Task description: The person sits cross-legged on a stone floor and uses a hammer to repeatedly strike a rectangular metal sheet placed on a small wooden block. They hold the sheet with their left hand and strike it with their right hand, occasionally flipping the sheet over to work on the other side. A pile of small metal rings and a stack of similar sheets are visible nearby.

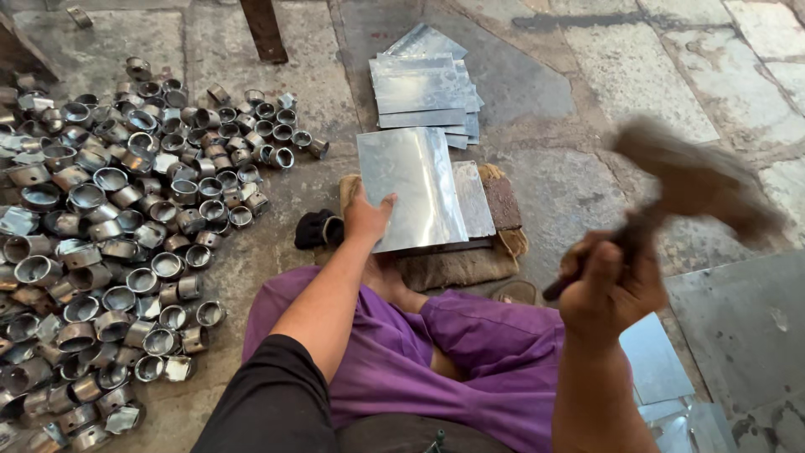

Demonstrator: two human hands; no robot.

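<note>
A shiny, thin metal sheet (pixel 411 189), roughly rectangular with a slight bow in its surface, lies flat under the fingers of the left hand (pixel 366 218), which press on its near left corner. It rests across a steel block (pixel 474 200) just right of that hand. A mallet (pixel 688 180) with a dark handle and a bulky brownish head, blurred, is raised in the clenched right hand (pixel 608 285), up and right of the sheet.

Metal sheet (pixel 411 189) on block (pixel 475 200), rings (pixel 126 226) left, stack (pixel 423 88) behind
</note>
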